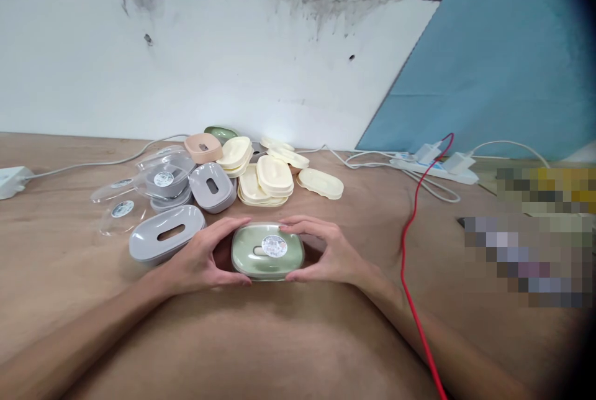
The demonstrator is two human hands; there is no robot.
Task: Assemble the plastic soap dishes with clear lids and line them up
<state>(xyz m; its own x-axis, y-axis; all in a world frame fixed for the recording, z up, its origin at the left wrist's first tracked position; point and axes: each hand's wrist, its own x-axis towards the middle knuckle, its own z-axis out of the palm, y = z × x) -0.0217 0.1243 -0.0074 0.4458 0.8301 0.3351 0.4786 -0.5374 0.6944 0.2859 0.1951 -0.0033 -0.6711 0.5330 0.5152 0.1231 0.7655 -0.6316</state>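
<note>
A green soap box (244, 252) with a clear cover and a round white label (274, 246) is held between my two hands. My left hand (200, 255) grips its left end, thumb at the near edge and fingers at the far edge. On the opposite end my right hand (328, 250) holds it the same way. Through the cover an oval slot shows in the green part. Just beyond my left hand lies a grey slotted tray (161, 235). Farther back are another grey slotted piece (212, 186) and stacked cream pieces (274, 176).
Clear labelled covers (121, 210) lie at the left of the pile. A peach piece (203, 147) and a green piece (221, 134) sit at the back. A red cable (404, 251) crosses the table's right side from a power strip (435, 167). Pixelated items lie far right.
</note>
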